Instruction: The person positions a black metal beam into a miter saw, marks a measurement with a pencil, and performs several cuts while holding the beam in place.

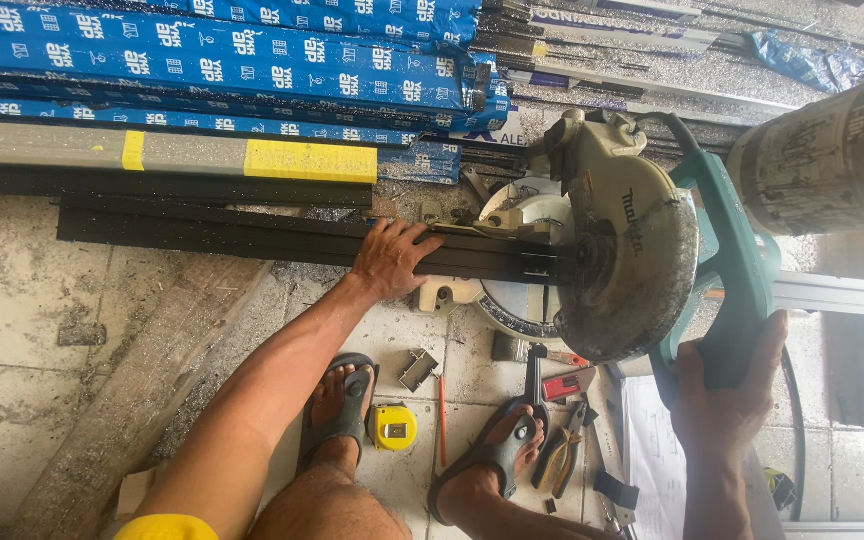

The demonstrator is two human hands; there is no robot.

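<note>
Black metal profile (252, 235) runs left-right across mid-frame; my left hand (390, 258) presses flat on it, right hand (727, 395) wrapped round the saw handle (727, 290) at right.

The miter saw (612, 240) has a dull grey, dust-speckled blade guard and a teal handle (727, 270), and the long profile (282, 240) running left from it is black. Behind the saw lie bundles (212, 60) wrapped in blue with repeated white print, and a grey bar (152, 155) banded in yellow. In front of the saw a yellow tape measure (393, 427) lies on the pale, stained floor (12, 330), beside a thin red pencil (442, 420).
</note>
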